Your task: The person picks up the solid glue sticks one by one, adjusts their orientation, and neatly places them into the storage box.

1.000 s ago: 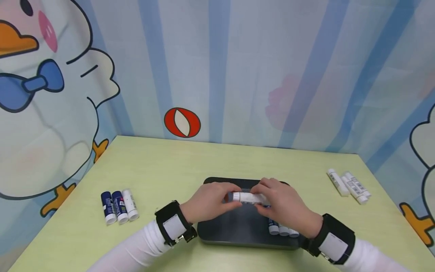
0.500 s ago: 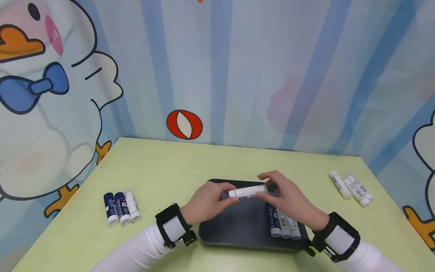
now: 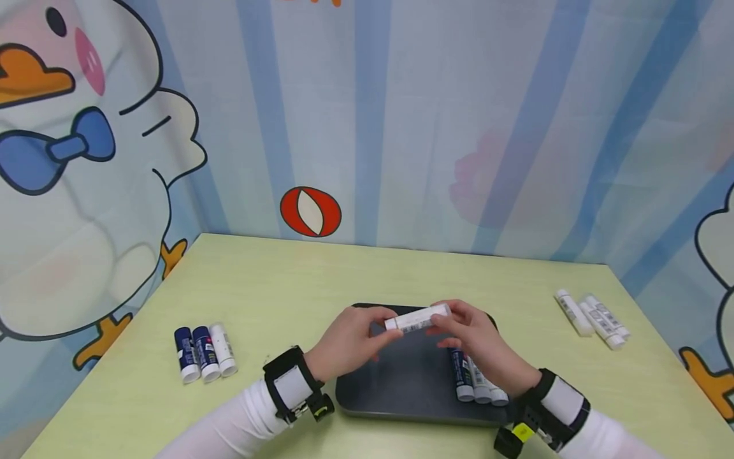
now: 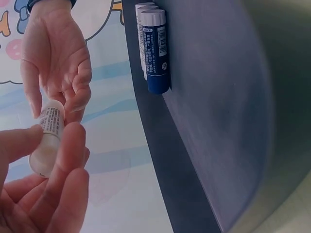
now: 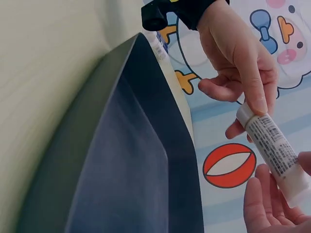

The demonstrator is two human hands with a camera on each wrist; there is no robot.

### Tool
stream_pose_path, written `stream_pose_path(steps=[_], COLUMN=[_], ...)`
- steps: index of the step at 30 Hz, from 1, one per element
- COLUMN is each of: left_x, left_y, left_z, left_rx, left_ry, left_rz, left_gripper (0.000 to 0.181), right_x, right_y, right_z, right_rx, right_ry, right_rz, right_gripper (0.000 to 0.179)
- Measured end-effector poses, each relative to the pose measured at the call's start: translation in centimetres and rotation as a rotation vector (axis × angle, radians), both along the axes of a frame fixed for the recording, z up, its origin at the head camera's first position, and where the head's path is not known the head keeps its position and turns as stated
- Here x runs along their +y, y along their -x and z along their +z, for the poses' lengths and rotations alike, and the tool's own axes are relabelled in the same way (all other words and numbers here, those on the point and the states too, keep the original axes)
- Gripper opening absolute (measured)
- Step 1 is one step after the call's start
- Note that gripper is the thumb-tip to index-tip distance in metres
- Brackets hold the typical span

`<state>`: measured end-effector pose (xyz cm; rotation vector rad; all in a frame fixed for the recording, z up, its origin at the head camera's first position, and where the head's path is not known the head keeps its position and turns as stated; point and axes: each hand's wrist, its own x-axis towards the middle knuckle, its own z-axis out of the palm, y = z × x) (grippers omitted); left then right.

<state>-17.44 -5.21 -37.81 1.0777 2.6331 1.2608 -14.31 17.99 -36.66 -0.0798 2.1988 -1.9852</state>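
Observation:
A white glue stick (image 3: pixel 417 319) with a printed label hangs above the black tray (image 3: pixel 395 389), its right end tilted up. My left hand (image 3: pixel 352 341) pinches its left end between thumb and fingers. Around the other end my right hand (image 3: pixel 478 341) curls its thumb and fingers, as the right wrist view also shows the glue stick (image 5: pixel 272 145) between both hands. Below my right hand, one blue glue stick (image 3: pixel 460 376) and two white glue sticks (image 3: pixel 478 382) lie side by side in the tray; my right hand partly covers them in the head view.
On the table's left lie two blue glue sticks (image 3: pixel 205 354) beside a white glue stick (image 3: pixel 222 349). Three white glue sticks (image 3: pixel 602 324) lie at the far right. A printed curtain (image 3: pixel 424 127) stands behind the yellow-green table (image 3: pixel 287 280).
My right hand's fingers spread half a second ago and now close around the glue stick's right end. The glue stick has gone from nearly level to tilted. My left hand keeps its hold.

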Motion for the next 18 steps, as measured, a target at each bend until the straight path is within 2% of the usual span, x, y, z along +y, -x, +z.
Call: stream_pose_path(steps=[13,15,18], left_x=[-0.1,-0.5,-1.4], left_y=[-0.1,0.1,0.4], left_z=[0.1,-0.1,-0.7], left_rx=[-0.017,0.013,0.109], left_ry=[0.014,0.036,0.087], left_rz=[-0.019,-0.005,0.059], left_gripper=[0.027,0.031,0.031], right_x=[-0.2,0.1,0.8], right_y=[-0.2,-0.1,0.3], right_z=[-0.2,-0.2,-0.1], right_rx=[0.057,0.09,0.17], right_ry=[-0.012,-0.052,-0.143], right_rz=[-0.037,-0.027,0.014], right_gripper=[0.041,0.041,0.042])
